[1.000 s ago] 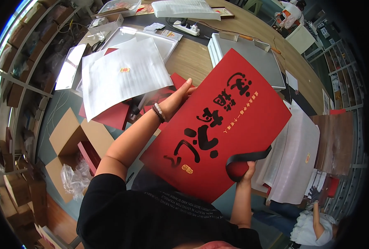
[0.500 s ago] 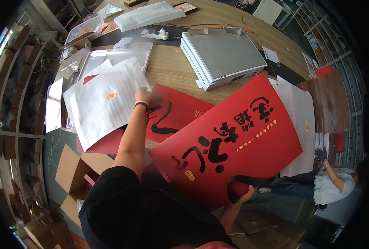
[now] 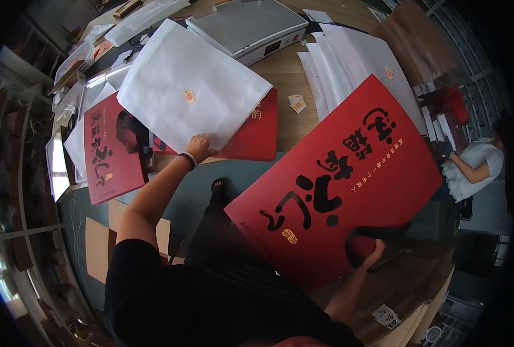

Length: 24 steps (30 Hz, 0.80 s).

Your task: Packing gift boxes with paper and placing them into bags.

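Note:
My right hand (image 3: 375,254) grips a large red gift bag (image 3: 361,168) near its black ribbon handle (image 3: 365,232). The bag is tilted, its black brush lettering facing up. My left hand (image 3: 202,146) has its fingers closed on the near edge of a white sleeve-like sheet (image 3: 170,72) with a small orange sticker. Beneath that sheet lies a flat red piece (image 3: 262,136), partly covered, on the table. A second red bag (image 3: 104,165) with a black ribbon rests to the left of my left hand, overhanging the table's near edge.
A grey flat-topped machine (image 3: 248,29) stands at the back of the wooden table (image 3: 288,72). White sleeves (image 3: 378,49) are stacked at the right, with a small sticker packet (image 3: 297,103) beside them. An open carton (image 3: 99,246) is on the floor; a co-worker (image 3: 473,165) stands far right.
My left hand has drawn the white sheet rightward over the flat red piece, uncovering the second red bag at the left. The right hand still holds the large bag. The view has shifted.

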Tool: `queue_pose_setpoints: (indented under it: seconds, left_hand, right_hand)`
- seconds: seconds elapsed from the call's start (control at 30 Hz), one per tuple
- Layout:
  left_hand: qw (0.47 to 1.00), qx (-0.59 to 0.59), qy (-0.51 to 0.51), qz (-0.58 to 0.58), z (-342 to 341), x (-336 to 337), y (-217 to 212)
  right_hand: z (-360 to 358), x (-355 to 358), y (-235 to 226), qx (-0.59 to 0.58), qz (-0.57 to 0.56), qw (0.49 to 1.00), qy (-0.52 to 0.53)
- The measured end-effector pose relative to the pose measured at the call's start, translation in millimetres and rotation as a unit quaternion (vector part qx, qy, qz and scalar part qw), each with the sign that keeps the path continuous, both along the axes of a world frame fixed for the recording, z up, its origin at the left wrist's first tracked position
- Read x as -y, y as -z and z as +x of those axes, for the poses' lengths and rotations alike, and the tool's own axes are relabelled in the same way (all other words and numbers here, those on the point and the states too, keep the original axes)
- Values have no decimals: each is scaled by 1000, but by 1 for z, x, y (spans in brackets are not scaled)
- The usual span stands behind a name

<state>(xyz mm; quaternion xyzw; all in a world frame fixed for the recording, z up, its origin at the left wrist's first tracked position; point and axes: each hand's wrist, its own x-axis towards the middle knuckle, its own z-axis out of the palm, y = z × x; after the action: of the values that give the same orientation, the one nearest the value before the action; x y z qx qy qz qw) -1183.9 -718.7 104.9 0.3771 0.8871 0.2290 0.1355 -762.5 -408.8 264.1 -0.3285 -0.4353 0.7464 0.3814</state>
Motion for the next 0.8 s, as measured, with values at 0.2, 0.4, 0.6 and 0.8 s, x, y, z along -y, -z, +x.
queue_pose_setpoints:
  seconds: [0.2,0.4,0.6,0.8]
  left_hand:
    - [979,-66,-96,-168,17,-32,-8]
    - [974,-11,-130,-186,5,-27,-10]
    - [984,27,-168,-49,-18,1,-4]
    - [994,-7,-44,102,-1,17,-35]
  right_hand:
    - [38,3,11,2,56,996,-75]
    - [34,18,58,26,-115,988,-101]
    - [-8,46,82,5,-109,966,-235]
    - [-55,65,104,-16,-156,918,-365]
